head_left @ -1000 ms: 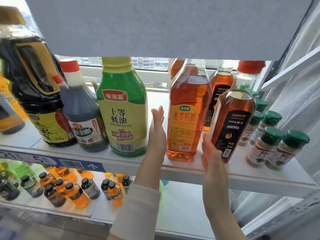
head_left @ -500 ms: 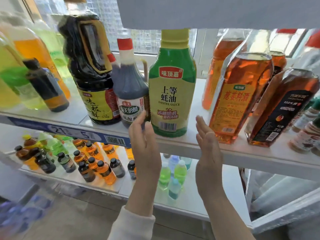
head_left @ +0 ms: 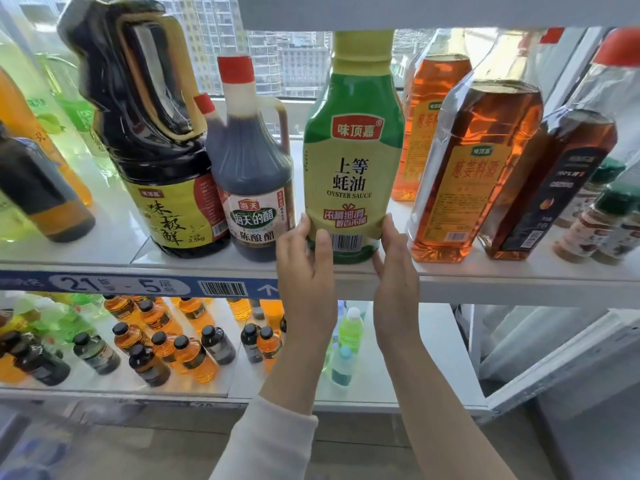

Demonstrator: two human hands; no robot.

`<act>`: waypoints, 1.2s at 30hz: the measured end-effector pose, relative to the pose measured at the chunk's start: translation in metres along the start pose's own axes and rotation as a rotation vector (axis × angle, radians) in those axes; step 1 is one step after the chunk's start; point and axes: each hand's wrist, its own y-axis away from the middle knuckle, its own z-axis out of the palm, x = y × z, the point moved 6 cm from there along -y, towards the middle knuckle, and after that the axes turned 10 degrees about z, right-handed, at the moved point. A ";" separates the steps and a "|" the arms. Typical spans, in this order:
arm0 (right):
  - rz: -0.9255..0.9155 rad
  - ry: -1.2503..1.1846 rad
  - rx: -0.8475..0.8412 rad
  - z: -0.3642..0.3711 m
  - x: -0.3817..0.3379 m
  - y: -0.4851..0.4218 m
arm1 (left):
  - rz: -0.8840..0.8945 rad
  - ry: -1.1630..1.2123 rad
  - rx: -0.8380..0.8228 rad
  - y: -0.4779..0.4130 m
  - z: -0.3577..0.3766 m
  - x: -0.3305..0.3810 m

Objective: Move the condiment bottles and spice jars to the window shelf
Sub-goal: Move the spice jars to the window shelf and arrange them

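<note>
A green and yellow oyster sauce bottle (head_left: 351, 168) stands upright at the front of the white shelf (head_left: 485, 278) by the window. My left hand (head_left: 304, 271) grips its lower left side, thumb across the front near the barcode. My right hand (head_left: 394, 261) holds its lower right side. To its left stand a dark vinegar jug (head_left: 249, 174) with a red cap and a large black soy sauce jug (head_left: 156, 133). To its right stand amber cooking wine bottles (head_left: 474, 168) and a dark-labelled oil bottle (head_left: 554, 188). Small spice jars (head_left: 595, 226) sit at the far right.
An upper shelf board (head_left: 415, 12) hangs just above the bottle tops. A blue label strip (head_left: 121, 287) runs along the shelf's front edge. The lower shelf (head_left: 381, 393) holds several small drink bottles (head_left: 166, 344). Green and orange drink bottles (head_left: 41, 133) crowd the far left.
Both hands have closed in from open beside the shelf edge onto the base of the oyster sauce bottle. The view moved closer and slightly left.
</note>
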 end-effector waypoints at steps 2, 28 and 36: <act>0.003 -0.013 0.007 -0.004 -0.002 -0.001 | -0.009 0.011 -0.031 0.000 0.004 0.005; -0.047 0.090 -0.022 -0.027 -0.001 0.000 | 0.023 0.006 -0.062 0.006 0.016 0.011; -0.150 0.101 -0.012 0.011 -0.003 0.036 | 0.062 -0.008 0.277 0.012 -0.070 0.006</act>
